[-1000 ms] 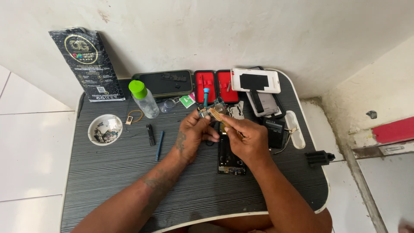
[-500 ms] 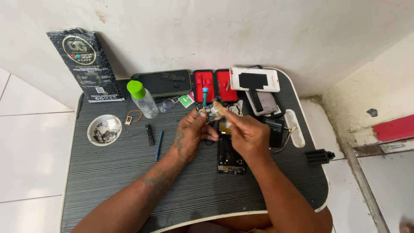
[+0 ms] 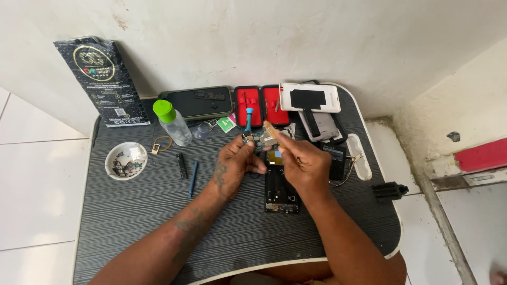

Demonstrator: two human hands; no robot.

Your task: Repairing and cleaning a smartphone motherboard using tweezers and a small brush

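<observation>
A: We start with the dark ribbed counter (image 3: 132,221) that carries everything under our hands.

B: Behind our left hand (image 3: 236,163), a black printed pouch (image 3: 103,79) leans against the wall. A dark phone (image 3: 199,102) lies flat beside it.

A: Behind our right hand (image 3: 303,164) we see an open red tool case (image 3: 263,105) and a white phone back cover (image 3: 309,97).

B: Just below both hands lies the opened black phone body (image 3: 280,192), face up on the counter.

A: To the left of our left hand stand a clear bottle with a green cap (image 3: 171,122) and a white dish (image 3: 125,160) of small parts. A blue pen-like tool (image 3: 193,178) lies nearer.

B: Now the hands. Our left hand pinches a small circuit board (image 3: 257,138) by its left end, held above the counter, just behind the phone body.

A: Our right hand is closed around a thin pale stick-like tool (image 3: 275,134). Its tip touches the board.

B: We cannot tell what sits on the board; it is too small.
</observation>
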